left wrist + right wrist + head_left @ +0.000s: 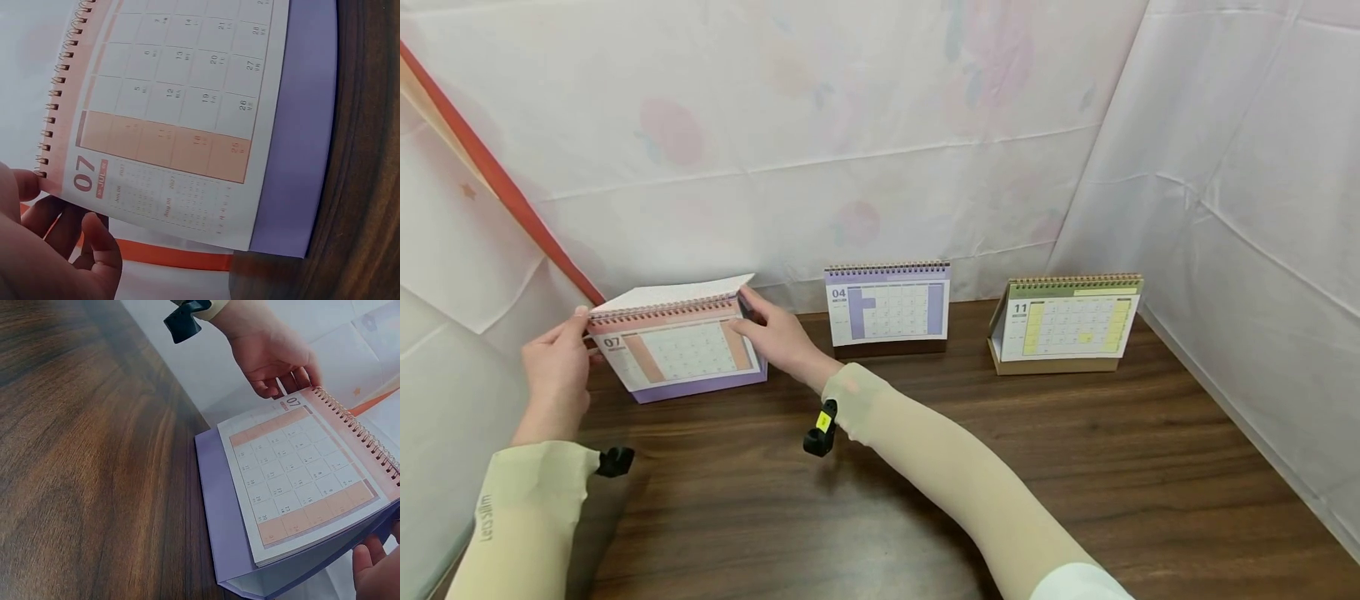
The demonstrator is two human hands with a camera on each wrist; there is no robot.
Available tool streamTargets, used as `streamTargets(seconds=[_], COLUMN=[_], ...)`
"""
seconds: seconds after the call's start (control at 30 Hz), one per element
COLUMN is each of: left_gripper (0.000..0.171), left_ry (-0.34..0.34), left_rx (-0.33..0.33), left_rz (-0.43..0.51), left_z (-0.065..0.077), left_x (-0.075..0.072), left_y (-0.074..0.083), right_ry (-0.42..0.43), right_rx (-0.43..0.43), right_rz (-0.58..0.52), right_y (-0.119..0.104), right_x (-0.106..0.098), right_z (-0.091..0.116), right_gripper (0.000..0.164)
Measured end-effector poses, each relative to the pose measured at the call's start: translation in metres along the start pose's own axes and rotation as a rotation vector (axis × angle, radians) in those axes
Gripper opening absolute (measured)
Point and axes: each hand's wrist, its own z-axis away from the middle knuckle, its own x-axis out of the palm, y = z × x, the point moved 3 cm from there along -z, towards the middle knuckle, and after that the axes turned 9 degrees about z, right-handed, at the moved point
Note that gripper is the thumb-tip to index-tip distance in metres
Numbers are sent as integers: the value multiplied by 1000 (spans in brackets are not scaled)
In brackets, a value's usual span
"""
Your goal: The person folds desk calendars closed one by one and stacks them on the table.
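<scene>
A desk calendar [688,346] with a pink 07 page and a purple base stands at the left of the table. White sheets [673,293] slope back from its spiral binding. My left hand [557,367] pinches the upper left corner by the binding; in the left wrist view its other fingers [59,225] curl behind the edge. At the opposite side, my right hand [782,333] holds the right edge, thumb toward the front and fingers behind. The right wrist view has part of this hand [378,569] at the lower right, beside the open end of the stand.
A purple 04 calendar [887,304] stands at the back middle, and a green and yellow 11 calendar [1071,321] at the right. White cloth [820,108] walls in the dark wooden table [760,500]. A red strip [512,192] runs down the left cloth.
</scene>
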Motion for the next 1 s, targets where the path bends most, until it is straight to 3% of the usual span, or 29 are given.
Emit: streamTargets(seconds=[0.23,0.5,0.7,0.87,1.0], left_gripper=[17,20,24,28,33], left_ry=[-25,-64,-69,-70,-66], left_rx=[21,25,65,118,119], left_rz=[0,118,97,50,27], left_z=[0,0,-1,-2,-3], left_x=[-3,-5,-6,-6,-7], left_y=[1,9,12,14,14], right_ry=[24,97,137,206,276], right_rx=[-24,-40,-69,-43,-34], right_rz=[-14,-60,-92,-205,-267], right_y=[-1,-9,-13,-14,-16], right_x=[1,-3,-8,-10,-10], right_z=[1,-2,-3,-4,-5], right_gripper=[58,46,41,35,29])
